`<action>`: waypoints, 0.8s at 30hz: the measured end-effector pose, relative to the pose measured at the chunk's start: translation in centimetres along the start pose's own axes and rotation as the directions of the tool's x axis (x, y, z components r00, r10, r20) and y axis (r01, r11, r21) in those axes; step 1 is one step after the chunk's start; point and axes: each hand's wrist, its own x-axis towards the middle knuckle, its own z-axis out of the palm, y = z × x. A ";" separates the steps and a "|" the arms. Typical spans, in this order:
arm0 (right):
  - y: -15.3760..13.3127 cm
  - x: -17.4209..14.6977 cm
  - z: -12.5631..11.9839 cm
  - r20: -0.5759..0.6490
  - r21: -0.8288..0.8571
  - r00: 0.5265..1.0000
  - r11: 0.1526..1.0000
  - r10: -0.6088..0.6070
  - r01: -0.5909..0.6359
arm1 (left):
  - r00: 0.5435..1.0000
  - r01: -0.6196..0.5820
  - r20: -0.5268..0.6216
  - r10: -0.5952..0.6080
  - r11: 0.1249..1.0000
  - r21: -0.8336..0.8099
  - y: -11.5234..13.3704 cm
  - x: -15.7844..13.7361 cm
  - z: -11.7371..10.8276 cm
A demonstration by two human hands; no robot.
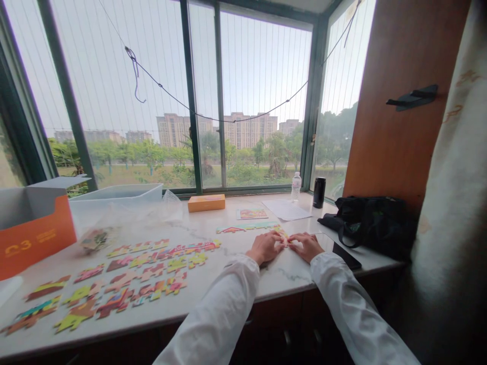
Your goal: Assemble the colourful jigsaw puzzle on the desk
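My left hand (pixel 266 247) and my right hand (pixel 305 246) meet at the right end of a joined strip of jigsaw puzzle (pixel 249 227). Both hands have bent fingers pressed on a small puzzle piece (pixel 284 237), which they partly cover. The strip lies flat on the white marble-look counter (pixel 213 284) and shows a red roof shape on a pale green ground. To the left, many loose puzzle pieces (pixel 152 272) are spread in rough rows, face up. A small picture card (pixel 251 214) lies just behind the strip.
An orange box (pixel 36 230), a clear plastic bin (pixel 117 191) and a bag of pieces (pixel 99 239) stand at left. Behind are a small orange box (pixel 206 203), white paper (pixel 287 209), a bottle (pixel 296 186) and a black can (pixel 319 192). A tablet (pixel 342 251) and black bag (pixel 371 223) lie right.
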 end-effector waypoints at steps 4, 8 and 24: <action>0.0 0.1 0.1 0.024 -0.002 0.999 1.000 0.020 -0.020 | 1.000 -0.015 0.009 0.015 1.000 0.019 0.0 0.0 0.0; -0.1 0.1 0.0 0.044 -0.005 0.999 1.000 0.027 -0.026 | 1.000 -0.027 0.006 0.027 0.999 0.042 0.1 0.0 0.0; 0.0 -0.1 0.5 -0.017 -0.136 1.000 0.991 0.010 -0.013 | 0.997 0.070 0.030 -0.075 0.989 0.133 0.9 -0.1 -0.3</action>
